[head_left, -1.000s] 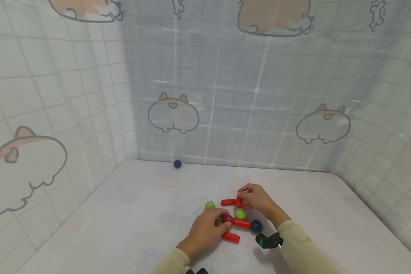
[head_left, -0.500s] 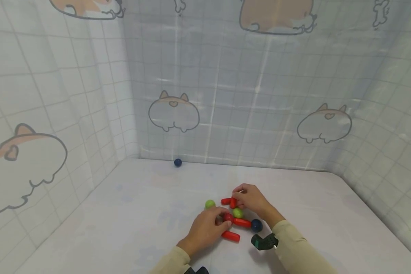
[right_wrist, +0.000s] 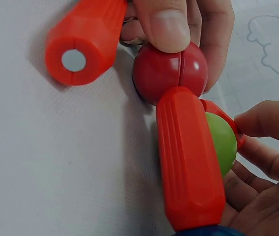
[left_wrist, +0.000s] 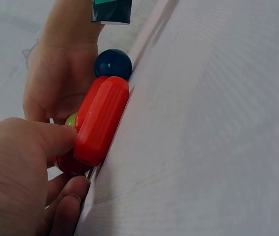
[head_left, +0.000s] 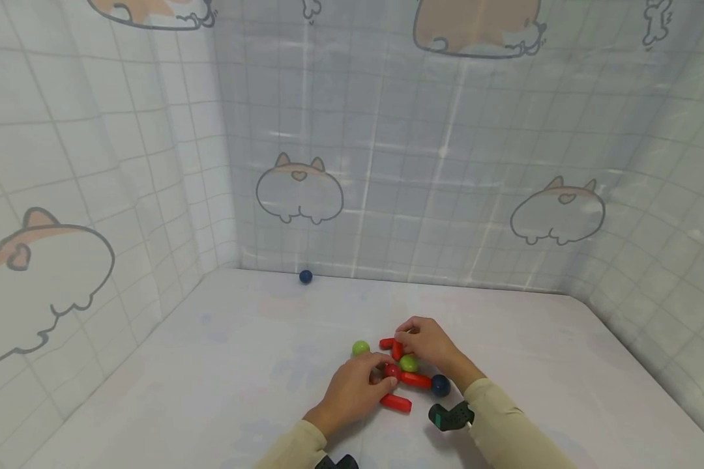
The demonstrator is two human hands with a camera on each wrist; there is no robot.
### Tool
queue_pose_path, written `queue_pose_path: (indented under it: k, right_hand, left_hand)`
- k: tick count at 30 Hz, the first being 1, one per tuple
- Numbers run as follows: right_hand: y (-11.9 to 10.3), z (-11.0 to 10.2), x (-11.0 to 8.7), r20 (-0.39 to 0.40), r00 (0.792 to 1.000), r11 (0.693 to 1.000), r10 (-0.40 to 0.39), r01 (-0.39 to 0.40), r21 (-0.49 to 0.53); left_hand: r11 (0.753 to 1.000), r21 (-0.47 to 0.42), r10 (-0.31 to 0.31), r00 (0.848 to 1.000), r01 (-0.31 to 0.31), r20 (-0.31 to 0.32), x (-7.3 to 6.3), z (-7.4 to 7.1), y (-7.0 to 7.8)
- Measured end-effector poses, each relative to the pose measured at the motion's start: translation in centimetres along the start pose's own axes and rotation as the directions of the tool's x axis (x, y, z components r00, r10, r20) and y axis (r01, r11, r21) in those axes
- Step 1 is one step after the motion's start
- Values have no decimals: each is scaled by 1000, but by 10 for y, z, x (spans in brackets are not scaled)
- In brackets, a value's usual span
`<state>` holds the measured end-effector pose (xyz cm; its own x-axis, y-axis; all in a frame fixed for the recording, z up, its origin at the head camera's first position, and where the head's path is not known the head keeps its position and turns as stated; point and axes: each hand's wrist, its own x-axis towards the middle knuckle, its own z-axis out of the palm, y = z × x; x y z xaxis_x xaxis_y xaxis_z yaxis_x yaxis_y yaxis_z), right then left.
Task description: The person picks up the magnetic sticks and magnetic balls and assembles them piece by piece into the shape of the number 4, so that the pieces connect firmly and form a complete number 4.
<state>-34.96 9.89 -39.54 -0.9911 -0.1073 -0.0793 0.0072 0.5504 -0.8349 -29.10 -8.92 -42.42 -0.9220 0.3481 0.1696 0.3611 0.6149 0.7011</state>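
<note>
My left hand grips a dark red ball between thumb and fingers, low at the table. From the ball a red magnetic rod runs to a dark blue ball. Pinched between my right thumb and fingers is another red rod; in the head view my right hand is just beyond the joined pieces. A green ball sits by the lower end of that pinched rod, beside the joined one. Closer to me lies a loose red rod with a pale round end.
One more red rod lies partly behind the pinched one. A second green ball rests beyond my left fingers. Far back, a dark blue ball is near the table's rear edge. Patterned curtains surround the table.
My right hand has moved left with its rod, which now overlaps the rod behind it in the head view. The nearby green ball has shifted slightly left. My left hand keeps its hold.
</note>
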Motion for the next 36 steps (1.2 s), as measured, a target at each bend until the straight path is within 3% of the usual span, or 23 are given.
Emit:
queue_pose_path:
  k: [18,36]
  right_hand:
    - [6,3,-2,31,996,996,-81,82,-26]
    - [4,-6,-4,87,993,991,-74,83,-108]
  left_hand:
    - [999,14,43,999,-43,-16,-1,1,-1]
    - [1000,-12,5,1000,-5,-11,1,1,0]
